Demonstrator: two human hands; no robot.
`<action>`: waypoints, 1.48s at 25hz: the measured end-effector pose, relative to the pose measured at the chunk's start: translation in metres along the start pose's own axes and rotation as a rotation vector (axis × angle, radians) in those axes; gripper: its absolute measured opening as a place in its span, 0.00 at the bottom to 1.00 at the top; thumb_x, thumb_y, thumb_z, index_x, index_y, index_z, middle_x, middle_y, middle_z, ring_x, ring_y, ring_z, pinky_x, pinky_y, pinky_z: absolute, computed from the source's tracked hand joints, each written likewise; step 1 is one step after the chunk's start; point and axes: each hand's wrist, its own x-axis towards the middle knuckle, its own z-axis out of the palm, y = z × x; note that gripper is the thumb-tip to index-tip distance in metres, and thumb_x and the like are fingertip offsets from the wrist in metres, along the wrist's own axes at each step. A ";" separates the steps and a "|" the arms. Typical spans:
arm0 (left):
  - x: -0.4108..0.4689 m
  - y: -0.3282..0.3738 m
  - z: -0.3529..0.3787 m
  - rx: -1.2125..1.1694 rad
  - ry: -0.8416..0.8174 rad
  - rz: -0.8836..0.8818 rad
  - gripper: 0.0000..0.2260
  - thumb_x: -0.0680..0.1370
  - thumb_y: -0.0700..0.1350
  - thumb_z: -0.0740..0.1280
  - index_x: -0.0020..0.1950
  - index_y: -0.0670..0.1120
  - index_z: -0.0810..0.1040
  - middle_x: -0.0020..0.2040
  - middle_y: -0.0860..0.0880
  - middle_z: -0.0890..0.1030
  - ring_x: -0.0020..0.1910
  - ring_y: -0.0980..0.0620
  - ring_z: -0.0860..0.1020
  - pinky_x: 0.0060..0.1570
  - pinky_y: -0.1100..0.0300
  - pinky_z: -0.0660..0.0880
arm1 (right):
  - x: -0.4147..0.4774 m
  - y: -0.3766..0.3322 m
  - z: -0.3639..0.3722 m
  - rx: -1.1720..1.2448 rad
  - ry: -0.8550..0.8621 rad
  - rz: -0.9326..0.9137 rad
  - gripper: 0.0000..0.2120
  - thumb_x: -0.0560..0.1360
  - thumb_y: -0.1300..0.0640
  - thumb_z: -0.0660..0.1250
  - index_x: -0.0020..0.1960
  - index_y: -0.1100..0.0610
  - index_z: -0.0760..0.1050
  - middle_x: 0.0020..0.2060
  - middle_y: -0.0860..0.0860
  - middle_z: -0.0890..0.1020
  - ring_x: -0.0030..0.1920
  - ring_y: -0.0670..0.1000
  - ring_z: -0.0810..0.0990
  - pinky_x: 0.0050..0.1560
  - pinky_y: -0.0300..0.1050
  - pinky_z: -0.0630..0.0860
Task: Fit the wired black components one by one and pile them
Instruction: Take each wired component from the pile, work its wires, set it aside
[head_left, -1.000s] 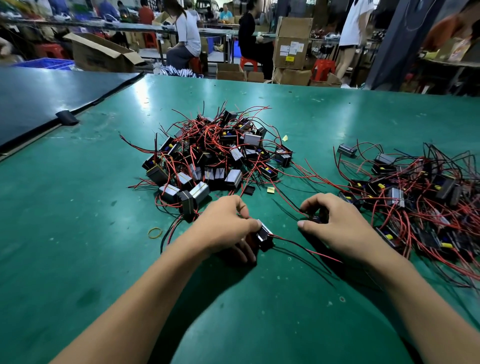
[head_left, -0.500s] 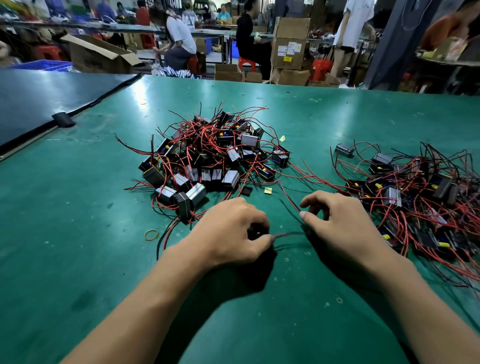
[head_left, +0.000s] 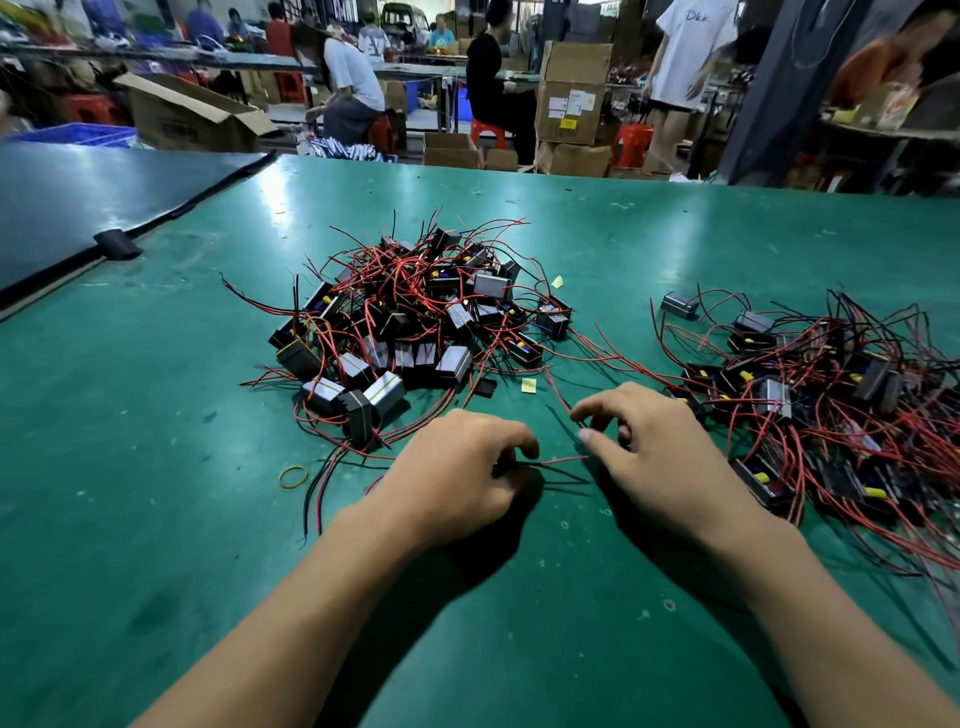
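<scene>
Gripping a wired black component (head_left: 500, 467) in the curled left hand (head_left: 457, 483), with its red lead (head_left: 563, 460) out right of the grip toward the right hand (head_left: 670, 457); cannot tell whether pinched there.

Green table (head_left: 156, 519) bears two wired-component piles (head_left: 410, 322) (head_left: 831, 400), rubber band (head_left: 293, 476).

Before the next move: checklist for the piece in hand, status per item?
1. Left hand grips black part: ok, fingers curled over it.
2. Part fully fitted: cannot tell, hidden under those fingers.
3. Red wire untangled between the hands: ok.
4. Right hand pinching the wire end: cannot tell.
5. Left pile close ahead of the left hand: ok.
6. Rubber band clear of the hands: ok, lying to the left.
</scene>
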 end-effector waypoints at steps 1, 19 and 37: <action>0.000 -0.003 0.001 -0.011 0.036 0.012 0.06 0.75 0.46 0.71 0.52 0.49 0.83 0.44 0.51 0.83 0.44 0.50 0.79 0.45 0.57 0.75 | -0.001 -0.001 0.000 -0.041 -0.011 -0.008 0.09 0.76 0.52 0.71 0.56 0.48 0.81 0.46 0.43 0.79 0.46 0.45 0.73 0.55 0.49 0.73; 0.002 -0.005 -0.005 -0.615 0.183 -0.341 0.06 0.77 0.39 0.70 0.47 0.43 0.73 0.44 0.45 0.84 0.41 0.50 0.83 0.44 0.58 0.80 | -0.001 -0.008 0.007 0.227 0.126 0.166 0.08 0.76 0.59 0.69 0.44 0.46 0.76 0.36 0.40 0.81 0.30 0.42 0.74 0.36 0.36 0.71; 0.003 -0.001 -0.011 -0.699 0.199 -0.300 0.03 0.73 0.42 0.75 0.44 0.45 0.83 0.36 0.47 0.84 0.31 0.51 0.81 0.38 0.61 0.78 | -0.004 -0.025 -0.003 0.608 0.087 0.122 0.03 0.76 0.52 0.72 0.45 0.50 0.82 0.30 0.43 0.80 0.30 0.42 0.72 0.33 0.34 0.70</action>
